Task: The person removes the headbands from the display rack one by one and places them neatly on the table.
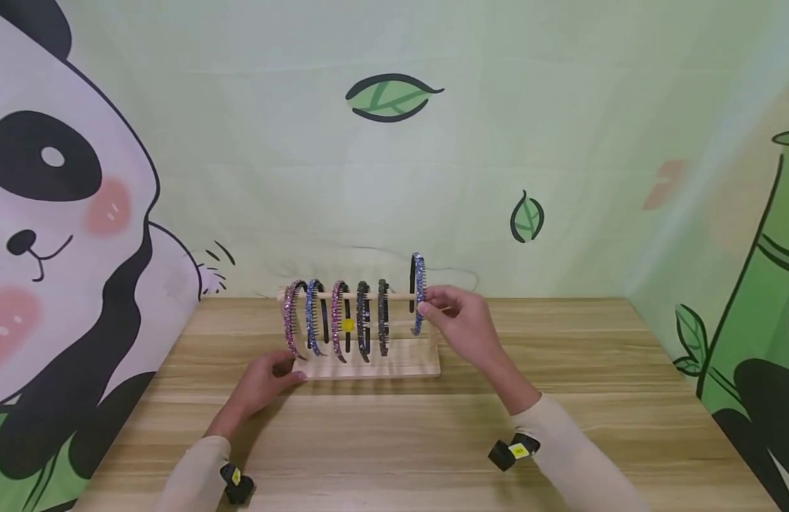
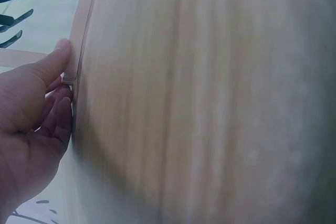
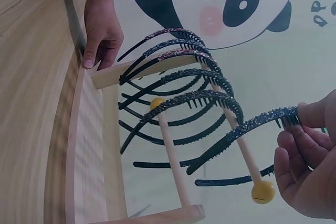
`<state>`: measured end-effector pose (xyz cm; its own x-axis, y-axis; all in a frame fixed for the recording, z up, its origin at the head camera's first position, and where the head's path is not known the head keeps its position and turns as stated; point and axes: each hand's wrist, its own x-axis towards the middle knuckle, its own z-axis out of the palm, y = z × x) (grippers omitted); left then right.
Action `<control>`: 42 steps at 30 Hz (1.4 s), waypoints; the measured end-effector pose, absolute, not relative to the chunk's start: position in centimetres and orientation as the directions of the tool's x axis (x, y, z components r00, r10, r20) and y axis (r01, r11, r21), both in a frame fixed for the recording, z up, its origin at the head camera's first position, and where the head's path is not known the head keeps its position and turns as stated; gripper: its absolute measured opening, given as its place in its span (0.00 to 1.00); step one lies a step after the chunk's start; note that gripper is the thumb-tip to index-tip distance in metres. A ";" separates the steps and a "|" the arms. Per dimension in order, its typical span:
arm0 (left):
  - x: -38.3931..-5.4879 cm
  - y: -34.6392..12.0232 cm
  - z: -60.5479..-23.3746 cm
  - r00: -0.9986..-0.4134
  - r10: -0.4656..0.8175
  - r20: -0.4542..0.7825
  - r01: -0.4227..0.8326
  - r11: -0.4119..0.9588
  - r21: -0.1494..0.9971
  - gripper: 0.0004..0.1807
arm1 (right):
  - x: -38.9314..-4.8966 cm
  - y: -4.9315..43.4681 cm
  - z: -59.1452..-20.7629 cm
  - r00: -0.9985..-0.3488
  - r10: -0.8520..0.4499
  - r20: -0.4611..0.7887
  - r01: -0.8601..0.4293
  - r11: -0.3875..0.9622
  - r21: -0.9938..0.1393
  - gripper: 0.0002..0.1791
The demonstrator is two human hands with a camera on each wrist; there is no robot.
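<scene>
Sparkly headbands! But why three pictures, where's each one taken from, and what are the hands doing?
The left hand and the right hand belong to a person; there's no robot. The wide picture comes from a camera on the person's head, looking forward and down. The other two come from cameras worn on each wrist, watching that hand's work. On the wooden table stands a wooden rack, with five glittery headbands hanging in a row. The left hand holds the left end of the rack's base. The right hand pinches one more headband, a sparkly blue one, by the rack's right end.
</scene>
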<state>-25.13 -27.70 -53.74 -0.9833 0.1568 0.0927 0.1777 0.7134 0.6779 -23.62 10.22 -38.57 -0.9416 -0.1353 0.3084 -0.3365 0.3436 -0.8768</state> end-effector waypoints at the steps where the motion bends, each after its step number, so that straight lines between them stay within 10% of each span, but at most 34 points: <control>1: -25.2 -27.7 -53.7 -0.984 0.153 0.090 0.173 0.711 0.681 0.26 | -23.6 10.3 -38.5 -0.941 -0.134 0.310 -0.337 0.345 -0.876 0.12; 42: -25.4 -27.8 -54.3 -0.981 0.154 0.117 0.192 0.715 0.673 0.23 | -23.0 16.6 -36.8 -0.910 -0.016 0.415 -0.388 0.390 -0.835 0.15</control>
